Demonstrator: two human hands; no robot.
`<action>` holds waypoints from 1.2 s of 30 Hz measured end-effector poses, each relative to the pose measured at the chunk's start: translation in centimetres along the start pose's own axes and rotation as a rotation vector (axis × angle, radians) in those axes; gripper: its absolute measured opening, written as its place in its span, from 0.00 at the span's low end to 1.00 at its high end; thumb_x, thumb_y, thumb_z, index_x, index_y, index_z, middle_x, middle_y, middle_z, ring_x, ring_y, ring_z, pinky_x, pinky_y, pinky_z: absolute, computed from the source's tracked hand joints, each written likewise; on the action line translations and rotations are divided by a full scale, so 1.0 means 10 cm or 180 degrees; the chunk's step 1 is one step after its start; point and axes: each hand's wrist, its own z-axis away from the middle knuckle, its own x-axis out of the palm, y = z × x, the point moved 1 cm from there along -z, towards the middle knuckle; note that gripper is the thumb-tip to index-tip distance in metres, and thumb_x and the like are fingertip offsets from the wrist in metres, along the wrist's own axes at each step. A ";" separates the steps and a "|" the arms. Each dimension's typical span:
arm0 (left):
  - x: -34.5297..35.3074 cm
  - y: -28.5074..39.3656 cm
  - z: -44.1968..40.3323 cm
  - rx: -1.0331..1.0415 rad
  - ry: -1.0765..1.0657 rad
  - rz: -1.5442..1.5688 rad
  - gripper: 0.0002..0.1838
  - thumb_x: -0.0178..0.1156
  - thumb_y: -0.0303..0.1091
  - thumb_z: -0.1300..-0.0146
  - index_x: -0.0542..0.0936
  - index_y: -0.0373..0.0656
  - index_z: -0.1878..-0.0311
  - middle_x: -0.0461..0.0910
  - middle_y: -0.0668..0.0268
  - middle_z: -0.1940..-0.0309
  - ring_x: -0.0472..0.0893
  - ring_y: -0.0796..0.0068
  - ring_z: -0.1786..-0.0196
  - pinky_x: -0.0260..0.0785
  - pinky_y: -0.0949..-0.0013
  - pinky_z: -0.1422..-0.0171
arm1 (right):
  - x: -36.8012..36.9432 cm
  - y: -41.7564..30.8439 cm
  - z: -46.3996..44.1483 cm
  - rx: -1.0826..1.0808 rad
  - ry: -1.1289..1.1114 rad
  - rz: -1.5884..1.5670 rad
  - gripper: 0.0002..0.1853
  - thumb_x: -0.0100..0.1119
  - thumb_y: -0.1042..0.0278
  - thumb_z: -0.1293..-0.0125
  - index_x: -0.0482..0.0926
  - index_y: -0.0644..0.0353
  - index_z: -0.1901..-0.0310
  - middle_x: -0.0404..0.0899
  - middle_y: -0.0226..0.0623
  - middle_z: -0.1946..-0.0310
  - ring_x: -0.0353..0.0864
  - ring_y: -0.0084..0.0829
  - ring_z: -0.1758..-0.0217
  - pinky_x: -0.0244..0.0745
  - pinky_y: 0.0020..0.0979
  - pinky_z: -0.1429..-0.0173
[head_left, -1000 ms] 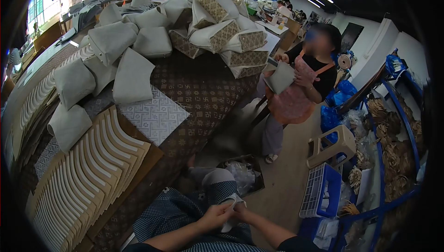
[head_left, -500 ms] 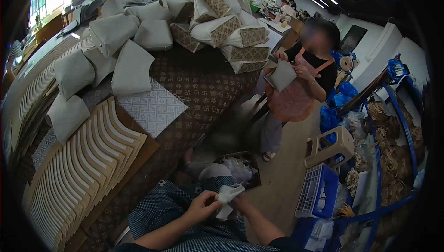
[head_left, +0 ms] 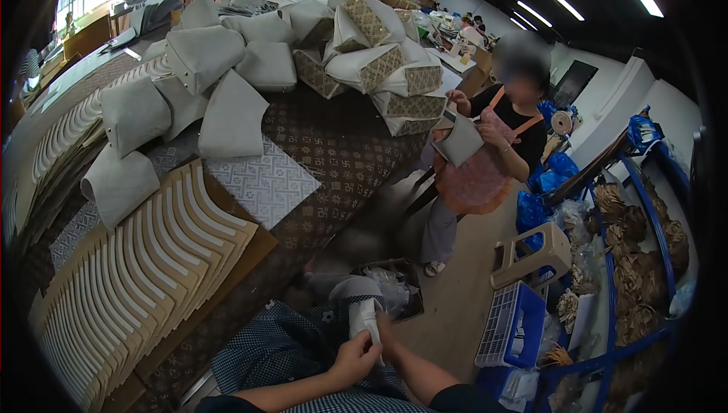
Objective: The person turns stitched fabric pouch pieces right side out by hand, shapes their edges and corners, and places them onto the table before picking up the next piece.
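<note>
Low over the lap, a small white piece (head_left: 365, 317) is pinched by my left hand (head_left: 355, 358), thumb and fingers pressed together at its lower edge. My right hand (head_left: 387, 335) is at the right side of the same piece, its fingers mostly hidden behind it. A dark checked apron (head_left: 280, 345) lies under both hands. To the left, fanned beige curved panels (head_left: 152, 284) rest on the patterned table (head_left: 326, 140). Light grey bag pieces (head_left: 235, 121) are heaped farther back.
Across the table corner sits a co-worker in a pink apron (head_left: 478, 174), holding a grey piece (head_left: 459, 141). A box with clear plastic (head_left: 391, 284) is on the floor. At right are a beige stool (head_left: 535, 254), a blue basket (head_left: 516, 329) and a blue-framed rack (head_left: 656, 208).
The white piece has turned from a loose, spread shape to a narrower upright one between my hands. The view has shifted slightly. The co-worker's hand has moved up off the grey piece's edge.
</note>
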 end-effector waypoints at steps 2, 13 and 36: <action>-0.06 -0.13 0.01 0.0026 0.0056 0.0384 0.13 0.61 0.33 0.35 0.75 0.35 0.52 0.80 0.64 0.62 0.78 0.79 0.63 0.73 0.71 0.60 | -0.04 0.00 -0.08 -0.0977 -0.0143 0.1819 0.16 0.52 0.62 0.32 0.76 0.64 0.50 0.80 0.48 0.58 0.81 0.43 0.54 0.75 0.38 0.48; -0.62 -0.17 -0.21 0.0260 0.0986 -0.0410 0.22 0.65 0.39 0.41 0.77 0.35 0.48 0.84 0.58 0.60 0.83 0.71 0.58 0.75 0.68 0.55 | 0.03 0.17 0.32 -0.3543 0.0199 0.2505 0.23 0.62 0.71 0.37 0.73 0.59 0.40 0.73 0.46 0.41 0.75 0.47 0.41 0.72 0.41 0.38; -0.34 -0.10 -0.09 0.1020 0.0534 -0.1335 0.19 0.58 0.34 0.36 0.76 0.36 0.44 0.83 0.46 0.61 0.85 0.51 0.59 0.76 0.58 0.57 | 0.25 0.77 -0.06 -0.2925 -0.1623 0.4070 0.09 0.56 0.69 0.41 0.78 0.61 0.60 0.80 0.44 0.59 0.80 0.42 0.52 0.74 0.39 0.52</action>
